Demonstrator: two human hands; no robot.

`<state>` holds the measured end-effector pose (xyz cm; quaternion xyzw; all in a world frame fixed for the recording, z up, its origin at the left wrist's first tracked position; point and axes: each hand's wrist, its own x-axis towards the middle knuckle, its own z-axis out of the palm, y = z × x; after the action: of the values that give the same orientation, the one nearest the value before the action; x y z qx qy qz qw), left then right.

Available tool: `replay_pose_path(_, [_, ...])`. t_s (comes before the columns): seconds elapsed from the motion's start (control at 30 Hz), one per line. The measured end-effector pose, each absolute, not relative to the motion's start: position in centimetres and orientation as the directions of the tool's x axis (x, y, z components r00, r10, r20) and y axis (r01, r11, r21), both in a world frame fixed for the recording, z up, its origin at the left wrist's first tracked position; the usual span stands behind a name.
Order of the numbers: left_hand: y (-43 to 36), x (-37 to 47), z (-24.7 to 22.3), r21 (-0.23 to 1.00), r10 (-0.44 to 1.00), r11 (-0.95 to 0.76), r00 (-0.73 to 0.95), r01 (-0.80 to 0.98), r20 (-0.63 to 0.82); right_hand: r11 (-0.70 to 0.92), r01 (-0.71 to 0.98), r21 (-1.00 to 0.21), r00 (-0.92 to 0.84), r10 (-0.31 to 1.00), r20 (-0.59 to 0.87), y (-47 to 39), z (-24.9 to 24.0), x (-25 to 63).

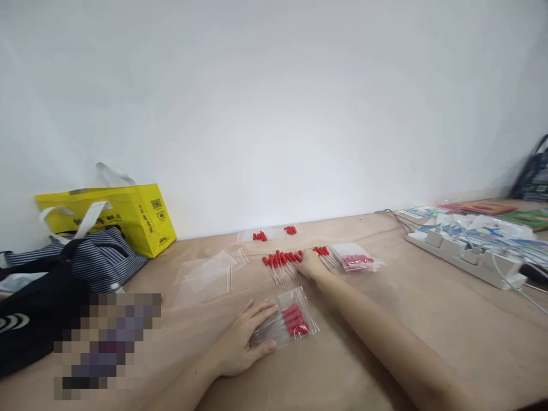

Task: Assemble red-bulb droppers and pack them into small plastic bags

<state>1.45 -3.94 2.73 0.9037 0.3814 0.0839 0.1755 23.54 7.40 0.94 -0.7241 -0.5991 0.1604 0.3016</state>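
Note:
My left hand (248, 337) lies on the table with its fingers spread, fingertips and thumb resting on the left part of a clear zip bag (310, 308). Inside that bag are several droppers (295, 319) with red rubber bulbs. Farther forward, my right hand (311, 266) reaches to the right end of a row of loose droppers (278, 265). Its fingers are bent together at a dropper there; their tips are partly hidden. Just right of this hand lie a few more loose droppers (323, 257), beside a stack of filled bags (355, 257).
Empty zip bags (209, 271) lie left of the droppers. More red-bulbed droppers (260, 236) lie by the wall. A yellow bag (149, 222) and a striped bag (111, 251) stand at left. At right is a power strip (462, 257) with plugs and cables.

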Motion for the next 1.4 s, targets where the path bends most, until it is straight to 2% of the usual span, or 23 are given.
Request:
replay_pose_path(0.13, [-3.8, 1.3, 2.6, 0.381, 0.696, -0.672, 0.717, 0.635, 0.033, -0.108, 0.753, -0.649, 0.211, 0.974, 0.082, 7.3, 1.8, 23.8])
replay_pose_path(0.37, [-3.7, 1.2, 2.4, 0.391, 0.685, -0.682, 0.727, 0.618, 0.045, 0.082, 0.65, -0.755, 0.04, 0.989, 0.142, 2.9, 1.9, 27.2])
replay_pose_path(0.43, [-3.6, 1.2, 2.3, 0.392, 0.68, -0.686, 0.732, 0.613, 0.045, 0.163, 0.445, -0.881, -0.058, 0.987, 0.153, 1.2, 1.3, 28.0])
replay_pose_path(0.5, [-3.6, 1.3, 2.4, 0.393, 0.682, -0.683, 0.731, 0.616, 0.04, 0.168, 0.216, -0.962, -0.089, 0.984, 0.152, -0.3, 0.8, 28.3])
replay_pose_path(0.6, [-3.6, 1.4, 2.5, 0.391, 0.691, -0.673, 0.722, 0.628, 0.031, 0.161, -0.03, -0.987, -0.006, 0.987, 0.161, -1.6, 0.3, 27.7])
replay_pose_path(0.7, [-3.6, 1.5, 2.6, 0.392, 0.689, -0.674, 0.724, 0.626, 0.028, 0.186, -0.148, -0.971, 0.12, 0.978, 0.169, -1.7, -0.1, 26.7])
replay_pose_path(0.87, [-3.5, 1.4, 2.4, 0.377, 0.682, -0.686, 0.731, 0.623, 0.034, 0.12, -0.251, -0.961, 0.229, 0.971, 0.061, -1.0, -0.9, 25.6])
replay_pose_path(1.07, [-3.6, 1.5, 2.6, 0.381, 0.683, -0.68, 0.73, 0.626, 0.018, -0.021, -0.408, -0.913, 0.156, 0.983, -0.093, -1.3, -0.9, 24.6])
replay_pose_path(1.23, [-3.3, 1.2, 1.8, 0.396, 0.69, -0.679, 0.722, 0.618, 0.056, -0.051, -0.39, -0.919, 0.063, 0.995, -0.082, -1.4, -1.3, 24.3])
replay_pose_path(1.4, [-2.9, 0.9, 1.2, 0.391, 0.675, -0.697, 0.734, 0.601, 0.075, 0.024, -0.318, -0.948, 0.156, 0.987, -0.027, -1.4, -1.4, 24.2])
